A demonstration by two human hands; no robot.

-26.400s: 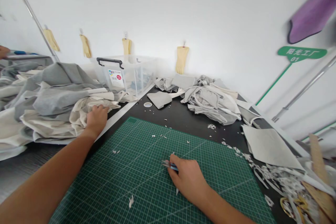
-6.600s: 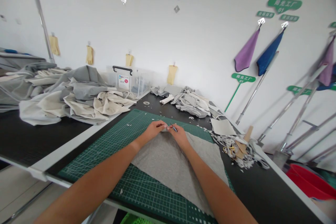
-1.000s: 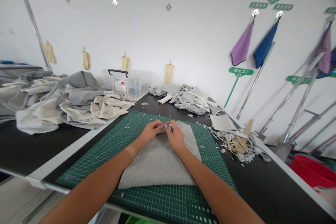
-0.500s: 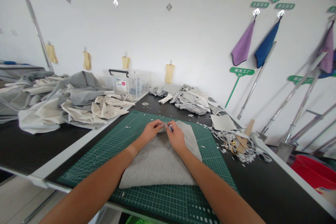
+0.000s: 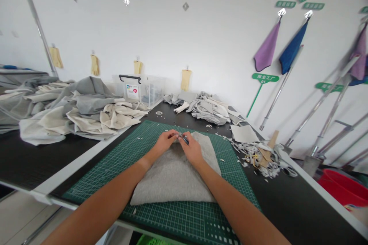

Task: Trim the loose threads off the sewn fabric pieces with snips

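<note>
Because small snips (image 5: pixel 185 140) point at pinched grey cloth (image 5: pixel 169 183), the left hand (image 5: pixel 166 141) is exposed

Seen from the head camera, the grey cloth lies on a green cutting mat (image 5: pixel 120 153) on a black bench (image 5: pixel 283 199), its far edge gathered up between the hands. The left hand is closed in a pinch, apparently on that edge; the right hand (image 5: pixel 191 150) grips the small snips, tip turned toward the left fingertips. Whether the blades are parted or touching the cloth is too small to tell.

The likeliest trouble, I judge, is a nick: with the tip so near those fingertips, a slip could catch skin or bite too far into the fabric. A slack pinch might let the soft edge bunch, leaving a ragged cut. If the cloth were dragged rightward, it could pick up the pale clipping (image 5: pixel 222 160) beside it, or snag the scrap pile (image 5: pixel 268 170) past the mat.
</note>
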